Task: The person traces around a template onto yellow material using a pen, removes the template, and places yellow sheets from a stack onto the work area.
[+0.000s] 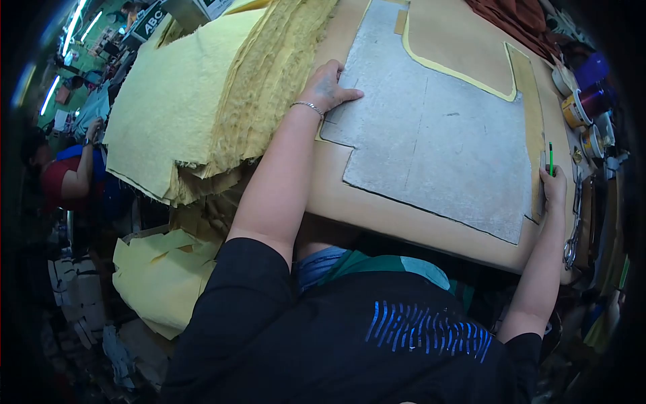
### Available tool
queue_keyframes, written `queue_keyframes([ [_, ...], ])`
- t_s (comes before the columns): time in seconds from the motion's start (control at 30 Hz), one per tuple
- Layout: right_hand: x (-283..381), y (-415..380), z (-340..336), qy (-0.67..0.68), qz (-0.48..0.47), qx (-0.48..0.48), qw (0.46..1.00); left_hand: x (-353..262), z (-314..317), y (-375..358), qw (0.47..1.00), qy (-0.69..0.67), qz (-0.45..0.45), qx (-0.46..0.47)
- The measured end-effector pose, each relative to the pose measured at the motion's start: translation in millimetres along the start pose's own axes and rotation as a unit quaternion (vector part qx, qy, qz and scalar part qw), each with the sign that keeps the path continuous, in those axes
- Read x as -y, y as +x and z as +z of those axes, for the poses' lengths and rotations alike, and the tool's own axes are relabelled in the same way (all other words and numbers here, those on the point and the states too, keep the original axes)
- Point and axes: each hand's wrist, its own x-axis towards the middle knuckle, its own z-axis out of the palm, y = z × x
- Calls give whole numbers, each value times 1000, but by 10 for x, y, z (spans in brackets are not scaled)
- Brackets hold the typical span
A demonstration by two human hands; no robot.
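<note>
A large grey pattern sheet (444, 148) with stepped edges lies flat on the brown work surface (464, 34). Along its upper cutout and left notch, a thin yellow edge of material shows. My left hand (328, 87) rests on the sheet's left edge, thumb stretched out over it and fingers spread at the border. In my right hand (554, 183) a green pencil (551, 159) stands nearly upright, close to the sheet's right edge. That hand is beside a narrow tan strip (531, 114) running along the sheet's right side.
To the left rises a thick stack of yellow fuzzy fabric (182, 87). Below it hangs crumpled yellow material (161, 276). Scissors (573, 236) and several tubs (575, 110) line the right edge. Brown cloth (515, 23) lies at the back. A person in red (64, 178) is at far left.
</note>
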Motion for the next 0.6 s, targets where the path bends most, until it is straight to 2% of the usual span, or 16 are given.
queue_keyframes([
  [0.2, 24, -8, 3, 7, 14, 2, 1000, 19, 22, 14, 1000, 18, 1, -4],
  [0.4, 7, 29, -20, 9, 19, 15, 1000, 89, 76, 18, 994, 76, 66, -46],
  [0.5, -25, 40, -23, 28, 25, 22, 999, 108, 98, 11, 994, 72, 68, -55],
  [0.6, -34, 39, -26, 32, 21, 15, 999, 88, 69, 16, 997, 58, 38, -23],
])
